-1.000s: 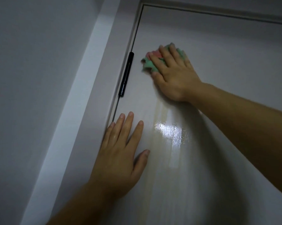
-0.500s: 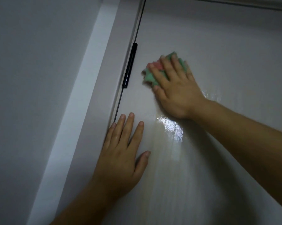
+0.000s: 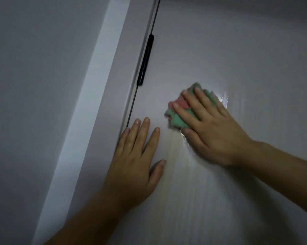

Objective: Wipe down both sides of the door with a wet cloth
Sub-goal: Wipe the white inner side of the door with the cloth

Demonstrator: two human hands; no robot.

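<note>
A pale grey door [image 3: 237, 50] fills the right of the view, its surface shiny and wet around my hands. A crumpled green and pink cloth [image 3: 177, 114] lies flat against it. My right hand [image 3: 211, 128] presses the cloth to the door with straight, spread fingers laid over it. My left hand [image 3: 133, 160] rests flat on the door near the hinge side, fingers straight, holding nothing. A faint yellowish wet streak [image 3: 174, 151] runs down between the two hands.
A black hinge [image 3: 146, 60] sits on the narrow gap between door and frame. The white door frame [image 3: 96, 85] slants down the left. A plain grey wall [image 3: 34, 85] lies beyond it.
My right hand has slid the cloth downward on the door, away from the top edge and past the hinge. My left hand has stayed flat in about the same spot.
</note>
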